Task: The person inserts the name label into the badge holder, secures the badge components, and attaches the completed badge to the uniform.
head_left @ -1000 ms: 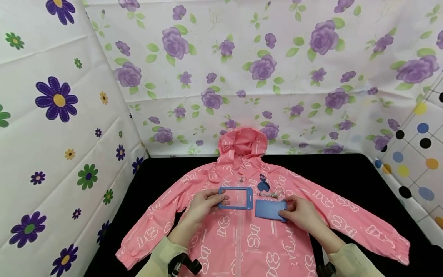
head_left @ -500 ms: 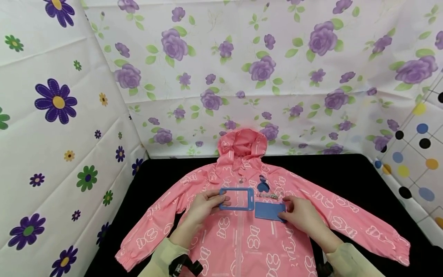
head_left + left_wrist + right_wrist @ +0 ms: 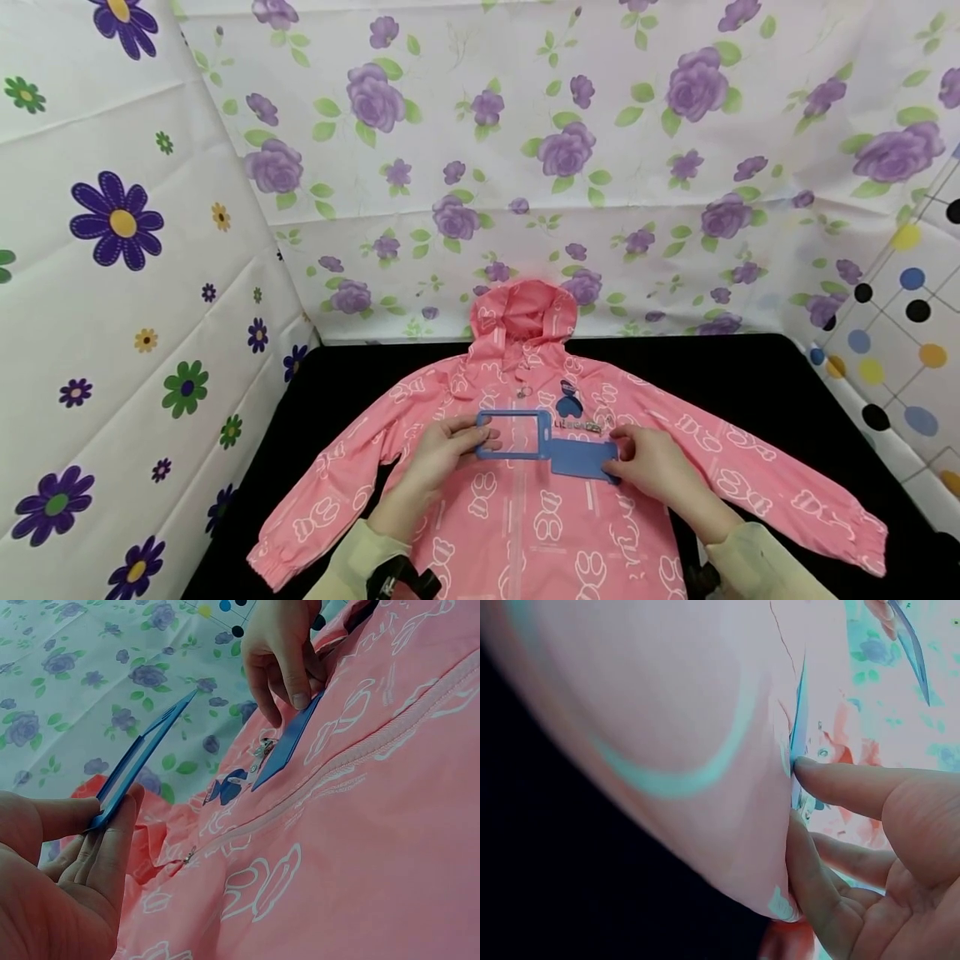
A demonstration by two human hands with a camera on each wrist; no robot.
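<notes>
My left hand [image 3: 442,454] pinches the left end of a blue badge holder frame [image 3: 513,456], an open rectangle with a slot in its right end. In the left wrist view, that frame [image 3: 169,720] tilts upward between thumb and fingers, raised above the jacket. My right hand [image 3: 651,467] pinches a flat blue rectangular panel [image 3: 579,458] by its right edge. The panel's left edge overlaps the frame's lower right corner in the head view; from the left wrist, the panel [image 3: 285,750] sits apart, close over the cloth. Under both hands lies a pink hooded jacket [image 3: 498,500].
The jacket is spread face up on a black table [image 3: 720,367], hood at the back, sleeves out sideways. A blue heart patch [image 3: 569,406] and small letters mark its chest. Floral sheets [image 3: 420,167] wall in the back and left; a dotted sheet [image 3: 892,367] hangs right.
The frame has shifted slightly right and down. The panel has tilted and lowered a little, and the gap between the two has closed in the head view.
</notes>
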